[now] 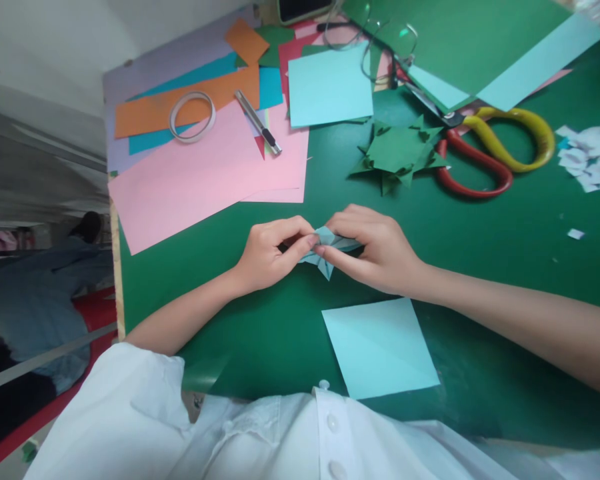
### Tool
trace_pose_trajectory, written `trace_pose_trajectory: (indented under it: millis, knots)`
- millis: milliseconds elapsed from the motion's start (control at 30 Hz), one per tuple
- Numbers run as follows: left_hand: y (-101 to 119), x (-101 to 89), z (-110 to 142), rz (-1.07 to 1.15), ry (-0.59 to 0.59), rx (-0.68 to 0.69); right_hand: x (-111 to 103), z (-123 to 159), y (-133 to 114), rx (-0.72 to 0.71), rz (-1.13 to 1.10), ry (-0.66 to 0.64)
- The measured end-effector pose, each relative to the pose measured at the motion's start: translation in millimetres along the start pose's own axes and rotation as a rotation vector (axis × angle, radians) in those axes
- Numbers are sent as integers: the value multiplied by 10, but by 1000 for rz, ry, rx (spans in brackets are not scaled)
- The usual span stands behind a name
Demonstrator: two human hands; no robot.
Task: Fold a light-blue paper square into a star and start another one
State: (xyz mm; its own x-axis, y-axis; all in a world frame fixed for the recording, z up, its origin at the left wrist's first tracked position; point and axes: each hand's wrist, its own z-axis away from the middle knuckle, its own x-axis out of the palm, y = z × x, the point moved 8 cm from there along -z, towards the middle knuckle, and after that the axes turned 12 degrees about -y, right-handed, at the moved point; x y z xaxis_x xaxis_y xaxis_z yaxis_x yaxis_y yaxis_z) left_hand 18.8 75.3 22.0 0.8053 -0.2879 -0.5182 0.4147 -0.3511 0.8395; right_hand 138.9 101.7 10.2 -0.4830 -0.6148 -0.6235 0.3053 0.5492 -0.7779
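Both hands meet over the middle of the green table, gripping one small light-blue folded paper piece (325, 268). My left hand (275, 252) pinches its left side between thumb and forefinger. From the other side, my right hand (375, 250) pinches it too, the thumb tips almost touching. Pointed folds stick out below and between the fingers; the rest of the piece is covered by them. Nearer my body lies a flat light-blue paper square (383, 350) with faint creases. Beyond my hands sits a green folded-paper star (400, 153) with many points.
Red-and-yellow-handled scissors (503, 150) lie at the right, near white paper scraps (590, 157). At the left are pink sheets (205, 173), a tape roll (193, 117) and a utility knife (259, 123). Glasses (365, 40) rest at the back by a light-blue sheet (330, 83).
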Motion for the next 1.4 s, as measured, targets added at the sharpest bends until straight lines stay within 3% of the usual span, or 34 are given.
trace_pose_trajectory:
  millis: [233, 433, 767, 1400]
  knots:
    - [-30, 30, 31, 8, 22, 34, 20, 1, -10, -32, -8, -44]
    - [180, 66, 111, -395, 107, 198, 12, 32, -113, -103, 164, 28]
    - [333, 204, 110, -750, 146, 270, 35, 49, -160, -82, 273, 69]
    - [352, 249, 87, -858, 99, 283, 39, 15, -142, -82, 270, 29]
